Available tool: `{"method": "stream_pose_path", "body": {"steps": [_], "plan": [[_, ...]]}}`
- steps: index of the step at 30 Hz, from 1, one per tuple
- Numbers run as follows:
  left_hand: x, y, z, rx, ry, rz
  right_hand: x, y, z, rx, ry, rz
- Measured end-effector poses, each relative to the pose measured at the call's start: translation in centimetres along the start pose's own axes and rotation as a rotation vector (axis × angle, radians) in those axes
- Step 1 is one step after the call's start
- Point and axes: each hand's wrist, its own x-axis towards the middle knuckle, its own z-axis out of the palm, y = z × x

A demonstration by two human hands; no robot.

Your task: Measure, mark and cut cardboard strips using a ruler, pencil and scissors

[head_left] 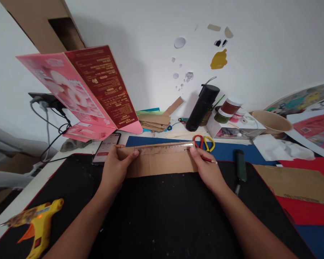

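Observation:
My left hand (117,163) grips the left end of a brown cardboard strip (162,164), thumb on its front face. A clear ruler (164,148) lies along the strip's upper edge, its left end beside my left thumb. At the other end my right hand (206,167) is closed on the strip, its thumb pressing the ruler's right end. A red pencil (209,159) sticks out from between the right hand's fingers. Both hands hold the strip above a black mat (162,216); the fingers behind it are hidden.
A yellow glue gun (41,219) lies at the left and a dark green cutter (241,165) at the right. Behind the strip are a phone (106,147), scissors (205,142) and a black bottle (203,108). A pink box (78,93) stands back left; cardboard (297,181) lies at right.

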Motion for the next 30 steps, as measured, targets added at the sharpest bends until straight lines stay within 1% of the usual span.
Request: {"method": "stream_pose_path", "body": {"steps": [5,10,14,17,19,22,26,28,30], "plan": [[0.0,-0.3,0.0,-0.008,-0.003,-0.008,0.2,0.0,-0.1,0.012,0.045,-0.008],[0.1,-0.5,0.1,-0.026,0.001,-0.015,0.2,-0.1,-0.1,0.060,0.057,0.020],[0.2,-0.7,0.1,-0.033,0.005,-0.014,0.2,0.1,-0.1,0.064,0.092,0.030],[0.3,-0.9,0.0,-0.036,0.004,-0.014,0.4,0.3,-0.2,0.141,0.102,0.060],[0.4,-1.0,0.0,-0.035,0.001,-0.013,0.6,0.4,-0.4,0.226,0.131,0.067],[0.4,-1.1,0.0,-0.033,-0.008,-0.006,0.9,0.3,-0.9,0.307,0.252,-0.008],[0.3,-1.0,-0.1,-0.019,-0.012,0.004,0.9,-0.6,-1.5,0.342,0.430,-0.130],[0.2,-1.0,-0.2,-0.016,-0.016,0.004,0.5,-1.1,-1.5,0.338,0.453,-0.168],[0.2,-0.8,-0.1,-0.016,-0.018,0.000,0.0,-1.6,-1.3,0.327,0.404,-0.198]]}}
